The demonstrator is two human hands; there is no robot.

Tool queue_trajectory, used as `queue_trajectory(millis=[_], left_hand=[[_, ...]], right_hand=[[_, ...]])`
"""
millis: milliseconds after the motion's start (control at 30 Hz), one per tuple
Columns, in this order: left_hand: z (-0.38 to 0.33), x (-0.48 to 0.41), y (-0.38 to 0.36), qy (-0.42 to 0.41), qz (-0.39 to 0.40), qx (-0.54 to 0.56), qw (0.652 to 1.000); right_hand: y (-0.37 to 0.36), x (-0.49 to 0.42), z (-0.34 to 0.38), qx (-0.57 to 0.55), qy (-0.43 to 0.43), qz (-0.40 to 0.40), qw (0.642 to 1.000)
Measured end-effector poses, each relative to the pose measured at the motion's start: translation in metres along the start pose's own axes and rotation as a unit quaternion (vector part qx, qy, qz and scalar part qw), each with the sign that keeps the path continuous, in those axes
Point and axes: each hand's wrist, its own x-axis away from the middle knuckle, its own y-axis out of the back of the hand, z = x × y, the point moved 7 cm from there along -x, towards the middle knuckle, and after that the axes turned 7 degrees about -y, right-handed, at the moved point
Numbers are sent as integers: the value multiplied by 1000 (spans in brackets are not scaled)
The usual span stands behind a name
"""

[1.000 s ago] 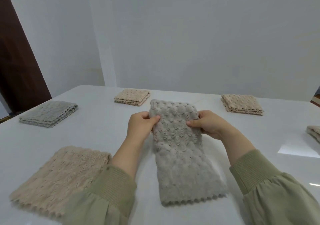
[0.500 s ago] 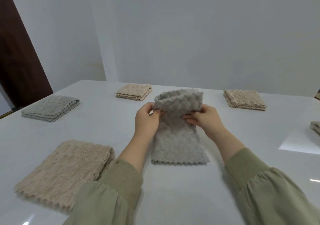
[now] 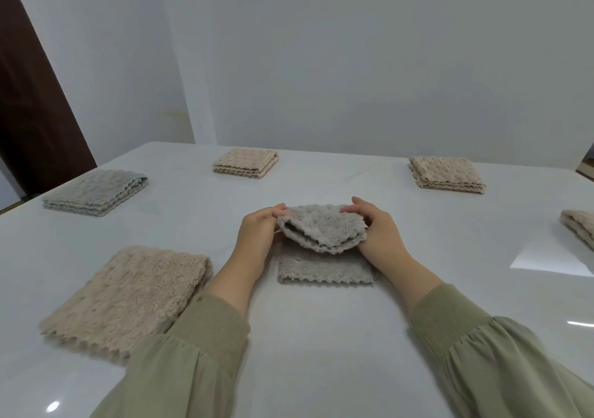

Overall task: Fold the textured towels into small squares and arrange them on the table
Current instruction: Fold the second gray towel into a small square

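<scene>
Lying mid-counter (image 3: 321, 347), the grey towel (image 3: 321, 229) is arching its far half over the near half. Left hand (image 3: 258, 236) and right hand (image 3: 382, 234) are pinching the raised flap's sides. Uneven lowering is risking a skewed square, scalloped edges mismatching. Beige towel (image 3: 128, 295) is sitting toward the near-left corner.

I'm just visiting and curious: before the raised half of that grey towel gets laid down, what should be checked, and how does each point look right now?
1. Grip: left hand and right hand each pinch a side of the raised fold of the grey towel: ok.
2. Lower half flat on the table: ok.
3. Raised edge square with the near edge: cannot tell; it sags in the middle.
4. Neighbour out of the way: beige towel lies apart, to the left: ok.
5. Inner layers smooth: cannot tell, hidden.
</scene>
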Motion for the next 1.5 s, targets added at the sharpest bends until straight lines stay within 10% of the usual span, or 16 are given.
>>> queue_trajectory(millis=[267,500,1300,1500], left_hand=[[5,23,8,36,18,-86,996],[-3,32,14,32,22,-84,996],[-13,46,0,-100,103,-469,872],[-27,30,5,-196,-61,-346,915]], right_hand=[[6,25,8,271,126,-10,954],[9,48,32,265,289,-62,918],[-1,60,28,342,265,59,900],[16,48,53,240,252,-133,928]])
